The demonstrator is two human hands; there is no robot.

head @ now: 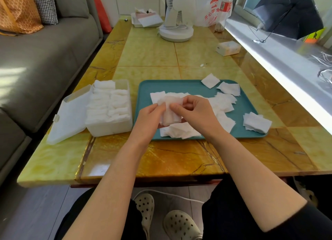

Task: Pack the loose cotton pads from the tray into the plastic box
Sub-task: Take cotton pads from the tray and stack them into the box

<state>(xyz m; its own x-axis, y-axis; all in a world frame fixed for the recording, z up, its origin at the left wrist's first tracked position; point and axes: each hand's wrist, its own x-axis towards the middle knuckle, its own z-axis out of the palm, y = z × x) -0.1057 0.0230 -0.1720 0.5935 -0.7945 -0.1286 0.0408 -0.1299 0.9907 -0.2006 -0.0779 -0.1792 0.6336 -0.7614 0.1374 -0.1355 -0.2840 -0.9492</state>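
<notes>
Hands (149, 119) (195, 114), two, gripping one pad stack (170, 114), one tray (179, 86), one box (109, 128)

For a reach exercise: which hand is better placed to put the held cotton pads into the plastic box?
Probably left: the left hand also grips the cotton pads and is nearer the plastic box, left of the tray.

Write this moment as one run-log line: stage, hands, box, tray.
stage: gathering | left hand, right hand: holding pad stack over tray | plastic box: open, nearly full | loose pads: several on tray
</notes>
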